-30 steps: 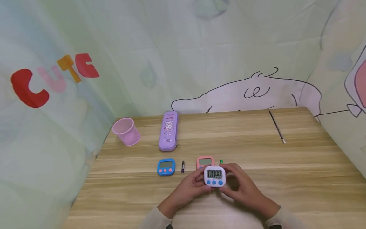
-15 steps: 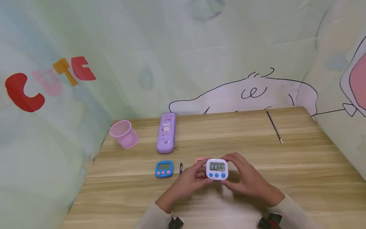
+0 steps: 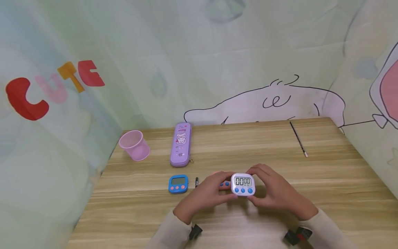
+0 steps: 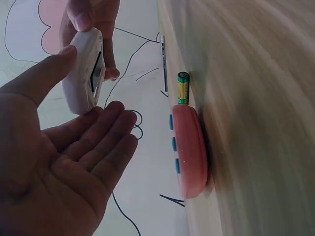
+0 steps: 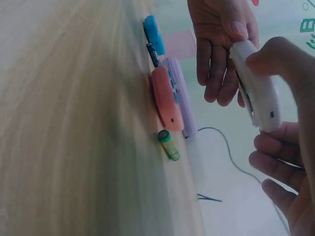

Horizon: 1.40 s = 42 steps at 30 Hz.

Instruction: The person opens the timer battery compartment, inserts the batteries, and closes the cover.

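A white digital timer [image 3: 243,184] with three blue buttons and a display reading 00:00 is held up over the table between both hands. My left hand [image 3: 211,190] pinches its left side between thumb and fingers. On the opposite side my right hand [image 3: 273,192] pinches it by the edges, thumb below in the head view. Behind the left hand lies a pink timer [image 4: 189,152] with blue buttons, mostly covered in the head view. A green battery [image 4: 183,88] lies beside the pink timer in the left wrist view. The white timer's back faces down toward the table [image 3: 248,228].
To the left lie a blue timer [image 3: 178,184] and a dark battery [image 3: 197,182]. A purple pencil case [image 3: 181,144] and a pink cup [image 3: 135,145] stand farther back. At the back right lies a pencil [image 3: 299,139]. A printed curtain [image 3: 199,62] borders the table.
Both hands have carried the white timer slightly right and up in the head view. The pink timer has become more covered by the left hand. The head view has shifted slightly.
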Each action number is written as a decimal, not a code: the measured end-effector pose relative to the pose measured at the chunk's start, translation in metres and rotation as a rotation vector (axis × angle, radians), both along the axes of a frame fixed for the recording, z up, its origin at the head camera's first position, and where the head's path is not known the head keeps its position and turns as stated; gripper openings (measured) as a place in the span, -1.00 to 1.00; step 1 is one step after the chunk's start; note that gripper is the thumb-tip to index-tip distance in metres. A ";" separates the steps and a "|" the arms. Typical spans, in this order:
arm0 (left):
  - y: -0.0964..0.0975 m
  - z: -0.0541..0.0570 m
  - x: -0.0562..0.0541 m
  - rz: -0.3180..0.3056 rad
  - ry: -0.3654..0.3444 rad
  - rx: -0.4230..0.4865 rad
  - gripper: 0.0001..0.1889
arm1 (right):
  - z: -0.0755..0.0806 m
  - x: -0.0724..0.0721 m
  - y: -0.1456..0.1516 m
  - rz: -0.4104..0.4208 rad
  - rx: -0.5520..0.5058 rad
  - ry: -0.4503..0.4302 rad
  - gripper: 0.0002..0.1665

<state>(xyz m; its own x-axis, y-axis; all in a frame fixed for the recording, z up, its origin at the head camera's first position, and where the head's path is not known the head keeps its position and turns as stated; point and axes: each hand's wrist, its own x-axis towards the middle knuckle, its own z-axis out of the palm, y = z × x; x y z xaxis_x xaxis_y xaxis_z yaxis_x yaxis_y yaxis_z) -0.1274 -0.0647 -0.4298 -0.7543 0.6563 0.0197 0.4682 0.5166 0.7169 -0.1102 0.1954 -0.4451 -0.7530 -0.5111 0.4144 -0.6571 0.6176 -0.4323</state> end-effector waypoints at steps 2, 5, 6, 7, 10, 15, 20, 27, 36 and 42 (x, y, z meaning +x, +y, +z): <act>-0.001 -0.002 -0.001 -0.014 0.020 -0.009 -0.31 | -0.002 -0.001 0.002 0.013 -0.009 -0.020 -0.23; -0.005 -0.005 -0.003 -0.020 0.046 -0.012 -0.33 | -0.004 -0.004 0.007 0.020 -0.024 -0.052 -0.24; -0.006 -0.006 -0.004 -0.014 0.053 -0.014 -0.34 | -0.005 -0.005 0.010 0.012 -0.021 -0.058 -0.25; -0.007 -0.007 -0.004 -0.004 0.062 -0.023 -0.34 | -0.005 -0.007 0.012 0.002 -0.019 -0.066 -0.25; -0.011 -0.009 -0.007 0.035 0.088 -0.051 -0.32 | -0.007 -0.012 0.023 -0.038 -0.001 -0.093 -0.28; -0.016 -0.015 -0.012 0.101 0.102 -0.097 -0.21 | -0.012 -0.021 0.047 -0.072 0.070 -0.140 -0.36; -0.021 -0.018 -0.014 0.140 0.039 -0.134 -0.14 | -0.016 -0.026 0.069 -0.075 0.117 -0.185 -0.39; -0.021 -0.020 -0.015 0.154 -0.026 -0.159 -0.12 | -0.019 -0.027 0.086 -0.077 0.127 -0.173 -0.36; -0.019 -0.022 -0.015 0.156 -0.032 -0.155 -0.13 | -0.021 -0.030 0.089 -0.097 0.132 -0.250 -0.29; -0.019 -0.024 -0.015 0.172 -0.049 -0.200 -0.13 | -0.022 -0.030 0.090 -0.082 0.140 -0.252 -0.30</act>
<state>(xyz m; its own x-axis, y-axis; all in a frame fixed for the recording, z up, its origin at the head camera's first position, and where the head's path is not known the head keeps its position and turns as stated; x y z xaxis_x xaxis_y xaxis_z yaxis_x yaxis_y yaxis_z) -0.1425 -0.0835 -0.4533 -0.8518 0.5057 -0.1366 0.3289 0.7192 0.6120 -0.1404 0.2851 -0.4670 -0.8644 -0.4833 0.1385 -0.4851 0.7295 -0.4821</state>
